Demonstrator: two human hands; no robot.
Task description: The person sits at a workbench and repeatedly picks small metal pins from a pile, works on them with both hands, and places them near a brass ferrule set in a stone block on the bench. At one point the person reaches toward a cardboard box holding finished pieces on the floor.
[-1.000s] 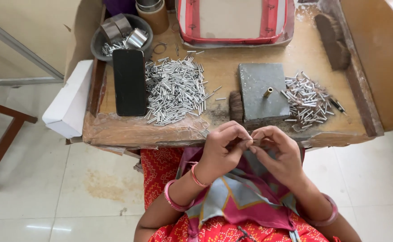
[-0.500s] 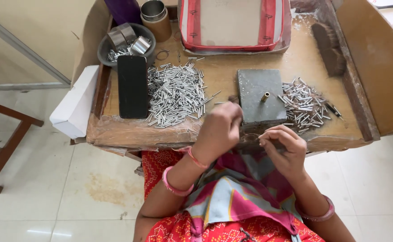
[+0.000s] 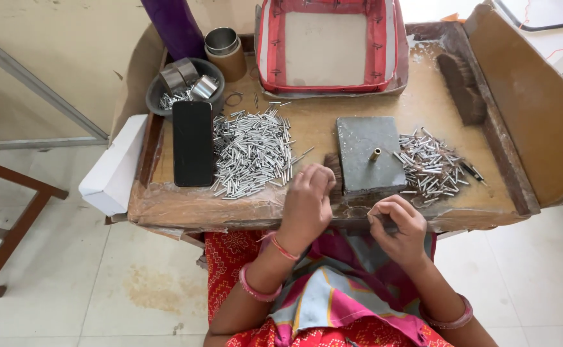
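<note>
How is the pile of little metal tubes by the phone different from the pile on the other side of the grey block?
The left pile is bigger and denser than the right pile, which is thinner and more scattered. The left pile lies beside the black phone, close to the left hand; the right pile lies beyond the grey block, above the right hand. Both hold short silvery tubes on the wooden table.

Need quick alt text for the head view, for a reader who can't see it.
Left hand reaches toward a pile of small metal tubes on a wooden bench; right hand is curled at the bench edge below a grey block. A black phone lies left of the pile.
</note>
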